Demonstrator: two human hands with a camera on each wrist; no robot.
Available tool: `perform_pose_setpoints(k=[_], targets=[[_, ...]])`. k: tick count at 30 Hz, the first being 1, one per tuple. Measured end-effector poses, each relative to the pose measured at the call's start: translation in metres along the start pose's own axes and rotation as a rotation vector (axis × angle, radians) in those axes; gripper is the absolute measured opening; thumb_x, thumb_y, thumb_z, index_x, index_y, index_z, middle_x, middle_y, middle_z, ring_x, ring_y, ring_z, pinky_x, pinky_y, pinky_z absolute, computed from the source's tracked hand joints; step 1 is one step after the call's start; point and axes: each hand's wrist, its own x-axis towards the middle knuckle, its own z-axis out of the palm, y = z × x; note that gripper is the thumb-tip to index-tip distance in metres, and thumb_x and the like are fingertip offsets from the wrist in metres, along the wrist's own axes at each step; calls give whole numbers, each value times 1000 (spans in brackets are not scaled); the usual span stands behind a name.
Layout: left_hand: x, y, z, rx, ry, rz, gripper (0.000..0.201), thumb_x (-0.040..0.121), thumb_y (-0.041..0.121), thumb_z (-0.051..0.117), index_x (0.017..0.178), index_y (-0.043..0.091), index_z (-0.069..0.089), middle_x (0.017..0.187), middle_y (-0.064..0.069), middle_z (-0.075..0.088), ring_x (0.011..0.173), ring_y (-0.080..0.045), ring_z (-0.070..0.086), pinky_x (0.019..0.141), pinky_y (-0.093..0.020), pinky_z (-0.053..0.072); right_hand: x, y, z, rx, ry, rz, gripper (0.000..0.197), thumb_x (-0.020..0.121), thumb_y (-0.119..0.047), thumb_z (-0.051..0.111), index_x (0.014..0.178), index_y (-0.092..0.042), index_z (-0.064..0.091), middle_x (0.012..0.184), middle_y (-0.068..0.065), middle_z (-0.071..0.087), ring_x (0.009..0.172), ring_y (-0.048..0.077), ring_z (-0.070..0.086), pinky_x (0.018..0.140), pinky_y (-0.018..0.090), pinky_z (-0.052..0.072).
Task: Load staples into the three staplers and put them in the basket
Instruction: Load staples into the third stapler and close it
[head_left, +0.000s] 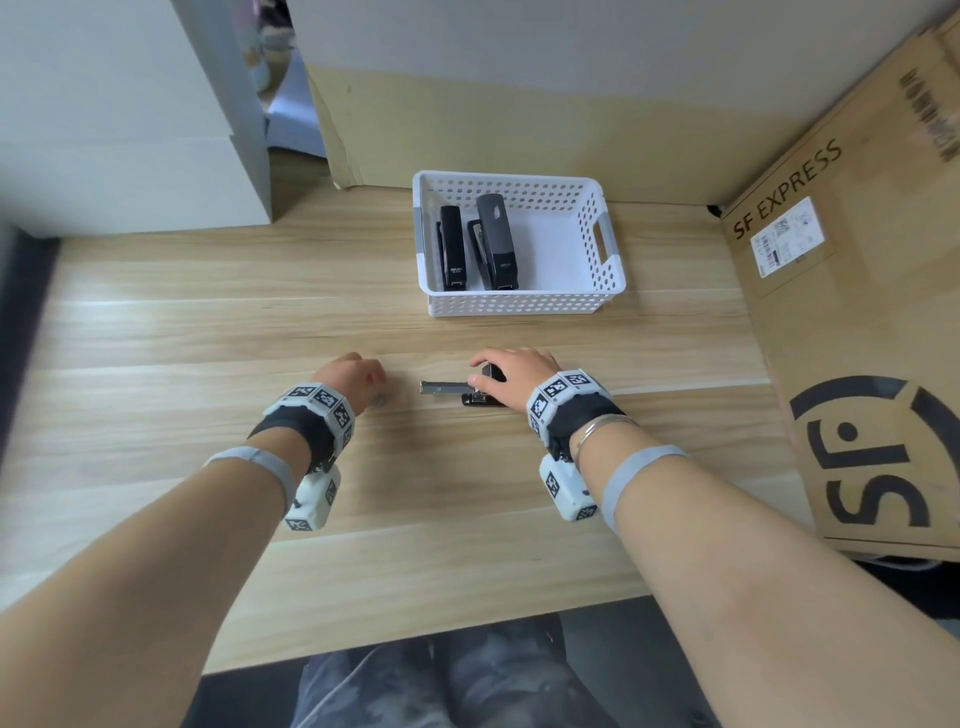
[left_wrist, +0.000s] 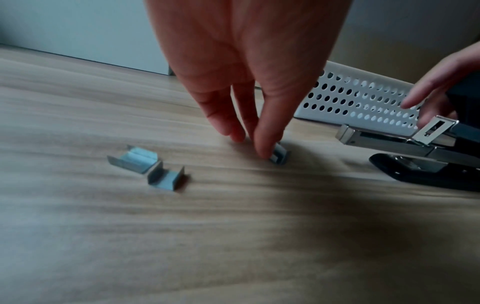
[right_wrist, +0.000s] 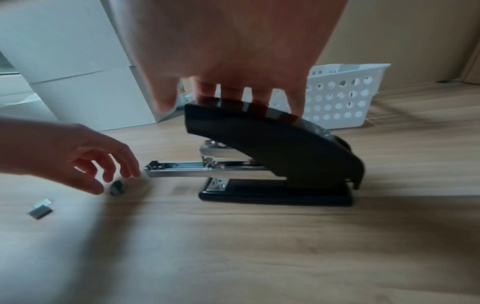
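Head view: stapler (head_left: 470, 397) stands mid-table (head_left: 208, 322), nearer the front edge than the basket (head_left: 519, 304). Right hand (head_left: 511, 376) covers it, and left hand (head_left: 353, 379) is just beside.
Left wrist view: left fingers nearly straight, tips touching a staple block (left_wrist: 280, 154), no grip. Spare blocks (left_wrist: 135, 158) lie apart.
Right wrist view: right fingers and thumb curl round the stapler's raised lid.

The person is wearing black wrist straps (head_left: 298, 423) with white checker-marked blocks (head_left: 324, 399), grey forearm bands (head_left: 260, 464), mottled grey trousers (head_left: 441, 686) and, behind the right hand (head_left: 511, 376), a silver bangle (head_left: 602, 428).
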Motion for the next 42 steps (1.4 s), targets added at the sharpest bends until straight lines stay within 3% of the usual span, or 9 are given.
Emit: perform_pose_setpoints(k=[6, 17, 24, 26, 30, 33, 35, 38, 42], targets=[[2, 5, 8, 32, -11, 9, 22, 83, 14, 60, 105, 11, 65, 113, -14, 58, 106, -31, 55, 81, -32, 46, 3, -16, 1, -26, 122, -36, 30, 98, -28, 36, 117, -27, 59, 109, -9, 69, 114, 22, 52, 103, 40, 36], [4, 6, 6, -153, 6, 80, 20, 80, 9, 66, 98, 1, 61, 102, -16, 68, 95, -30, 62, 83, -32, 48, 11, -30, 4, -27, 131, -75, 30, 97, -22, 39, 111, -24, 65, 114, -4, 68, 116, 23, 49, 101, 36, 37], [5, 17, 2, -349, -34, 90, 16, 79, 4, 67, 77, 15, 55, 95, -13, 71, 84, -27, 66, 87, -34, 50, 16, -41, 5, -25, 114, -123, 25, 95, -21, 46, 112, -24, 65, 110, -5, 70, 116, 20, 50, 95, 30, 39], [6, 19, 2, -496, -40, 86, 23, 82, 2, 64, 68, 17, 53, 83, -11, 70, 66, -19, 65, 81, -31, 53, 17, -43, 4, -17, 87, -138, 22, 93, -24, 54, 113, -23, 63, 107, -7, 70, 114, 18, 50, 94, 30, 40], [7, 22, 1, -703, -49, 66, 29, 85, 3, 61, 64, 20, 51, 52, 9, 67, 40, 8, 60, 58, -9, 52, 18, -48, 6, 4, 76, -142, 31, 88, -30, 64, 118, -24, 58, 108, -6, 68, 115, 15, 50, 90, 29, 41], [7, 24, -1, -720, -43, 92, 29, 85, 4, 62, 64, 21, 51, 55, 10, 65, 40, 10, 59, 61, -11, 52, 20, -53, 6, 33, 94, -132, 33, 87, -31, 64, 119, -25, 56, 107, -6, 68, 113, 14, 51, 82, 28, 41], [7, 25, -1, -723, -37, 111, 30, 85, 3, 62, 64, 22, 50, 49, 12, 63, 39, 10, 58, 55, -4, 49, 21, -56, 5, 72, 100, -123, 27, 88, -28, 62, 115, -25, 59, 104, -6, 68, 110, 14, 52, 81, 29, 43], [6, 28, -2, -718, -24, 135, 29, 83, 5, 65, 65, 21, 49, 62, 4, 61, 40, 11, 58, 52, -1, 48, 22, -60, 5, 142, 126, -65, 16, 90, -26, 58, 104, -26, 65, 103, -1, 68, 102, 17, 59, 81, 30, 49], [6, 32, -4, -655, 5, 152, 28, 79, 12, 69, 64, 23, 48, 68, 9, 61, 48, 7, 61, 58, -7, 50, 24, -63, 3, 249, 163, -22, 12, 89, -26, 60, 96, -21, 69, 98, 0, 73, 88, 16, 64, 79, 29, 54]])
